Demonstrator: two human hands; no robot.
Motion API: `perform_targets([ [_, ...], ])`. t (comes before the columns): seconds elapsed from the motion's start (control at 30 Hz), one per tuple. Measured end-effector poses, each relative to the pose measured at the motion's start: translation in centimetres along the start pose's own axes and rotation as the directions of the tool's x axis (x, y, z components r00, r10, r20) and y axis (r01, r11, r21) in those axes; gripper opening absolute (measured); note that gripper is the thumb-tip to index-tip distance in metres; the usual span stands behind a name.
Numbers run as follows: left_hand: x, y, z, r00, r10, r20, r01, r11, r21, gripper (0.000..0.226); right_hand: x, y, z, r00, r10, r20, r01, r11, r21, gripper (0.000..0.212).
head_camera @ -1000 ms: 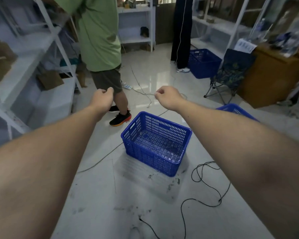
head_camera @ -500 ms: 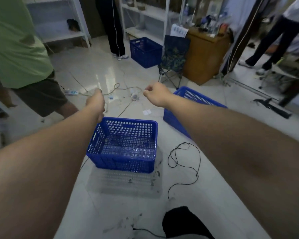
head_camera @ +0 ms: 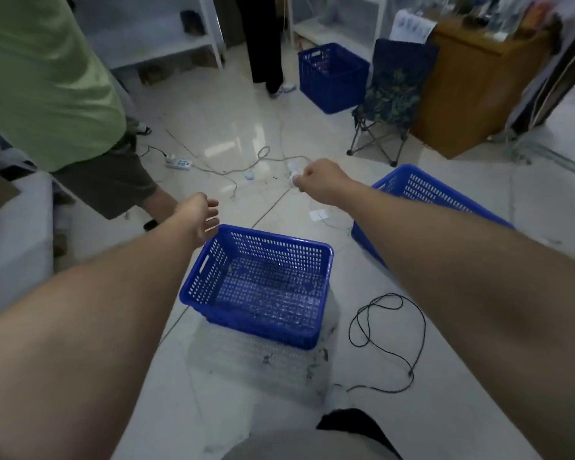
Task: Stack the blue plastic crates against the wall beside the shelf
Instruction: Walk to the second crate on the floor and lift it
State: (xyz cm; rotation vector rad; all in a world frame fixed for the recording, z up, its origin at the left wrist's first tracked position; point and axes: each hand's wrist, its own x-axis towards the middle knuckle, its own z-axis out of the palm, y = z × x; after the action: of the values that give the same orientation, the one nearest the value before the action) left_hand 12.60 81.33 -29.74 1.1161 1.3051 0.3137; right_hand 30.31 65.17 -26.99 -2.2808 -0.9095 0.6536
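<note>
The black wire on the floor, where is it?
In the head view, the black wire lies looped on the floor just right of the nearest blue crate, under the person's right arm.

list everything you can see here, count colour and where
crates: 3, blue, one on the floor between the arms, one at right behind the right forearm, one far by the shelves
black cable: 1, looped on the floor right of the near crate
power strip: 1, white, on the floor, far left
folding chair: 1, dark patterned, beside the cabinet
wooden cabinet: 1, brown, far right
shelves: white, far wall
bystanders: 2, green shirt left, dark clothes far
left hand: open, empty
right hand: fisted, empty
</note>
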Motion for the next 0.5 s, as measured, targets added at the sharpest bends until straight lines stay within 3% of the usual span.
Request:
perform_targets([
  [0.1,1.8,-0.8,1.1,0.996,-0.069,-0.061,0.066,0.996,-0.052,0.05,3.8,1.1,0.8,0.998,0.005,0.055,-0.008,0.999,0.053,0.04],
  [0.27,4.5,-2.1,0.3,0.977,-0.205,-0.053,0.196,0.97,-0.142,0.059,8.6,0.9,3.1,0.988,0.023,0.15,-0.018,0.999,-0.033,0.046],
  [0.5,12.8,-3.1,-1.7,0.947,-0.286,-0.15,0.252,0.945,-0.21,0.028,15.5,1.2,6.8,0.963,0.091,0.253,-0.04,0.979,-0.199,0.042],
])
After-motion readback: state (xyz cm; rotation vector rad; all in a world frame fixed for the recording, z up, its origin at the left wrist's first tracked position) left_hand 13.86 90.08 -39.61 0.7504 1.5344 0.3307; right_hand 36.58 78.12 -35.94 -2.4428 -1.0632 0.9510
